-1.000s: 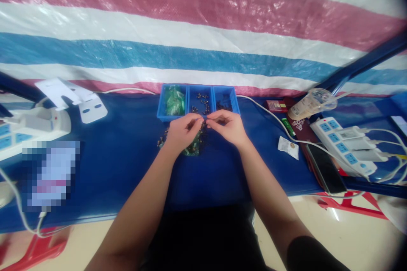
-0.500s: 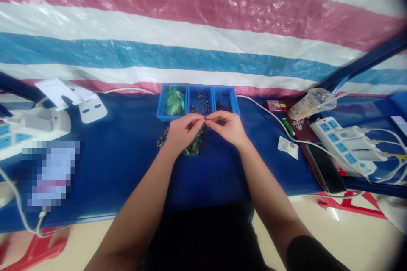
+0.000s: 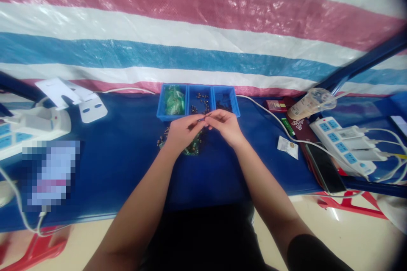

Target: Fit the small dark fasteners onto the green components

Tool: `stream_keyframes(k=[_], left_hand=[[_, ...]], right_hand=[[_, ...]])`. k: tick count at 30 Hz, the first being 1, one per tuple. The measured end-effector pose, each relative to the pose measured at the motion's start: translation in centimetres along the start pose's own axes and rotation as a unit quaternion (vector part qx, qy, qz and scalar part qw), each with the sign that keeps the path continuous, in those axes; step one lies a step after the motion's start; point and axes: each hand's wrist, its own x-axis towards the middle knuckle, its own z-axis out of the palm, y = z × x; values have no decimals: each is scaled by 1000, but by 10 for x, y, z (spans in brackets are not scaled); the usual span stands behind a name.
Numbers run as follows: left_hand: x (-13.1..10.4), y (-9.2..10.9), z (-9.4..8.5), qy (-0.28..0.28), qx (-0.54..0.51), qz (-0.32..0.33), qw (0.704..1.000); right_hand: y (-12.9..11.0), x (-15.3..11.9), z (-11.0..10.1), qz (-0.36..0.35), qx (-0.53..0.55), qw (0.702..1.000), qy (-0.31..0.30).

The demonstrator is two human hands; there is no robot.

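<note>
My left hand (image 3: 184, 131) and my right hand (image 3: 225, 125) meet at the fingertips just in front of three joined blue bins. Both are closed in a pinch; whatever lies between the fingertips is too small to make out. The left bin (image 3: 160, 112) holds a green plastic bag (image 3: 174, 100). Small brass-coloured parts (image 3: 203, 98) lie in the middle bin, and dark thin parts (image 3: 223, 105) in the right one. Under and beside my left hand, more small parts and a green bag (image 3: 193, 147) rest on the blue table (image 3: 127, 144).
At the right are a tilted plastic cup (image 3: 310, 103), a white packet (image 3: 288, 147), a dark phone (image 3: 326, 167) and a power strip (image 3: 343, 146) with cables. A white stand (image 3: 92, 109), another power strip (image 3: 57, 125) and a blurred-out phone (image 3: 55, 173) are at the left.
My right hand has shifted slightly left, its fingertips now overlapping those of my left hand. My left hand has barely moved.
</note>
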Motion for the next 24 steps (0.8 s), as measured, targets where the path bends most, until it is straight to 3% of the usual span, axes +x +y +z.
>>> stream_keyframes(k=[13, 24], left_hand=[[1, 2, -5, -6, 0, 10, 1000], [1, 0, -5, 7, 8, -22, 1000]], right_hand=[[1, 1, -7, -27, -12, 1000, -9], [-7, 2, -15, -47, -97, 994, 36]])
